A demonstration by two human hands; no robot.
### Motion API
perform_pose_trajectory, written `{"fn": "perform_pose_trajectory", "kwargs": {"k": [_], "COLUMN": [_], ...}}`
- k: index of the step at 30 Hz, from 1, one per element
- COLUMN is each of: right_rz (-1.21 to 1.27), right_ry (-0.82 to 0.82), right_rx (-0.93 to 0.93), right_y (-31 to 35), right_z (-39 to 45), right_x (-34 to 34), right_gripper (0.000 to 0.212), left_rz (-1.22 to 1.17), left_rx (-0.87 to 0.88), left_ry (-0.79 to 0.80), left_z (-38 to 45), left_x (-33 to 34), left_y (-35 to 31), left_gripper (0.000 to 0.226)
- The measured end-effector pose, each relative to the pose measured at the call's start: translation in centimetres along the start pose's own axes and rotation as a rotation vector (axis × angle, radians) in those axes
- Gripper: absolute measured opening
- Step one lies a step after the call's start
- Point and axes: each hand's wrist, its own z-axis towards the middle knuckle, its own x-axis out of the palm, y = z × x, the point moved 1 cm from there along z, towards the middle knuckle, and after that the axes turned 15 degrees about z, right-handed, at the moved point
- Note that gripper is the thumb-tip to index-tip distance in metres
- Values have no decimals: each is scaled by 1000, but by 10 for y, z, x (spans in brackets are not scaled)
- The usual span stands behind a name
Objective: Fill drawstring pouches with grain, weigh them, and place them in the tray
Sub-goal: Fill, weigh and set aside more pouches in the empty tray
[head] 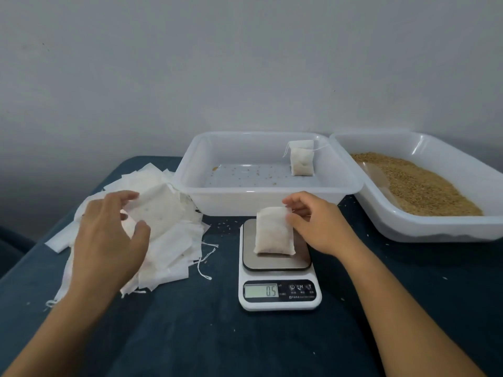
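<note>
Head camera view, looking down on a dark blue table [190, 336] set against a pale wall. At the centre, a small white kitchen scale [279, 268] is seen with a steel platform, and a filled white pouch [273, 231] is lying on that platform. The right hand [315, 221] is placed at the pouch's upper right corner, which is pinched between thumb and curled fingers. The scale's display is lit, though its digits are too blurred to be read with confidence. To the left, a loose heap of flat empty pouches [163, 254] is spread over the table, with thin drawstrings trailing from its edge. The left hand [109, 235] is held over this heap, and one empty pouch [156, 210] is gripped between its thumb and fingertips and appears to be raised slightly above the others. Behind the scale, a clear plastic tray [266, 197] is set, with a few stray grains scattered on its floor. One filled pouch [301, 160] is propped upright in the tray's far right corner, its drawstring draped over the rim. Just beside that tray, to the right, a second clear tray [424, 227] is seen, and a wide bed of tan grain [419, 186] is held in it. Scattered grains are visible on the table near the scale.
</note>
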Motion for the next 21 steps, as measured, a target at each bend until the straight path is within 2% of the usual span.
{"fn": "perform_pose_trajectory", "kwargs": {"k": [1,3,5,6,7,8,10,12,13,15,18,21], "right_rz": [-14,-42,-74,-94,-111,-124,-134,-138,-127,-78,-15,45], "right_ry": [-13,-56,-111,-130,-139,-138,-123,-102,-88,-59,-35,-28], "right_rx": [-3,-3,4,15,29,48,104,141,151,167,180,163], "right_y": [-1,-5,-7,-8,-10,-12,-17,-22,-23,-25,-27,-25], "right_z": [0,2,4,5,5,6,6,7,7,7,7,7], "right_x": [-2,-7,-14,-16,-17,-18,-16,-15,-14,-12,-8,-4], "right_gripper": [23,17,11,11,11,12,9,17,23,33,44,38], "left_rz": [-19,-76,-65,-80,-145,-241,-383,-355,-316,-222,-182,-251], "left_rx": [-43,-4,147,220,263,261,164,112,113,137,90,-13], "left_ry": [27,-117,-344,-410,-406,-331,-21,305,413,479,432,452], "left_z": [-2,-8,-16,-19,-20,-19,-13,-5,0,6,6,0], "left_x": [3,2,-3,-2,1,6,17,42,56,81,110,127], "left_y": [1,-4,-20,-28,-37,-48,-71,-90,-97,-107,-103,-84], "left_gripper": [52,61,59,54,47,39,20,6,5,12,13,11]}}
